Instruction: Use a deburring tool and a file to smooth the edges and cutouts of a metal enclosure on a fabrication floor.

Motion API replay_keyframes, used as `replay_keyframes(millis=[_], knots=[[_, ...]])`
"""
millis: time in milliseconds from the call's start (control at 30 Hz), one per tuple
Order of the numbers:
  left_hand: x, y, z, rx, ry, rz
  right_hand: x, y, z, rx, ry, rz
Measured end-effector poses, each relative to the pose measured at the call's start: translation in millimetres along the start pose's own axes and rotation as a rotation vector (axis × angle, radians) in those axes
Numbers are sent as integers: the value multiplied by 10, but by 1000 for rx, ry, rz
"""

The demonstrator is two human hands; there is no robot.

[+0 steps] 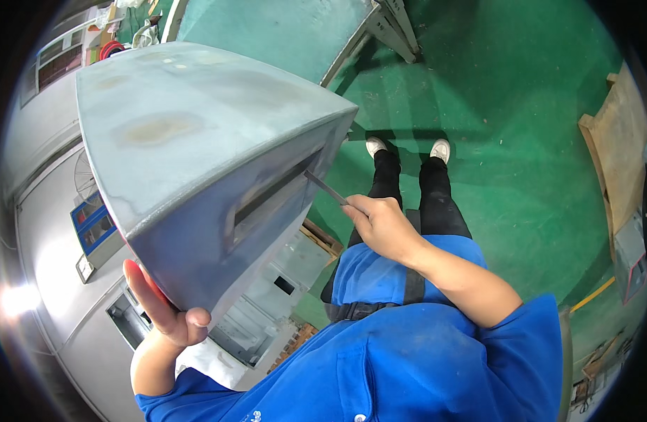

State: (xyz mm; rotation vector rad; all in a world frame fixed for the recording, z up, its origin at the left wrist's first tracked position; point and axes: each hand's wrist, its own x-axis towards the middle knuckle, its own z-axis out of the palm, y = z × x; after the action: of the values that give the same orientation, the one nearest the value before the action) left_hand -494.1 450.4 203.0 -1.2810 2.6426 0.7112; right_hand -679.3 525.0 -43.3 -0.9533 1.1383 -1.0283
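While the left hand [162,309] props the big grey metal box [197,162] from underneath, its grip spread flat against the lower corner, the right hand [383,225] is clenched around a thin metal file [325,188] whose tip meets the slot [274,200] in the box's side, above the green floor [520,141].

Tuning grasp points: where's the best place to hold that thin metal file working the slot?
Take the metal file at its rear end, from the person's right, as the right hand does now. It is a slim straight bar whose tip sits in the slot of the grey metal box, so only the back end is free.
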Motion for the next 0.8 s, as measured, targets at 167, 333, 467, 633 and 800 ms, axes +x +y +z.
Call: replay_keyframes(millis=[167,333,467,633,800], knots=[[-25,5,-18,-2,-17,-6,24,-56,10,88,-49,120],[-18,7,-5,-29,3,-2,-50,-37,-4,99,-86,224],[-34,7,4,-39,17,-16,-8,-17,47,136,-98,316],[-7,-5,29,-37,40,-31,139,-52,63,150,-91,344],[-24,-29,50,-33,62,-44,64,-5,-10,-60,17,201]])
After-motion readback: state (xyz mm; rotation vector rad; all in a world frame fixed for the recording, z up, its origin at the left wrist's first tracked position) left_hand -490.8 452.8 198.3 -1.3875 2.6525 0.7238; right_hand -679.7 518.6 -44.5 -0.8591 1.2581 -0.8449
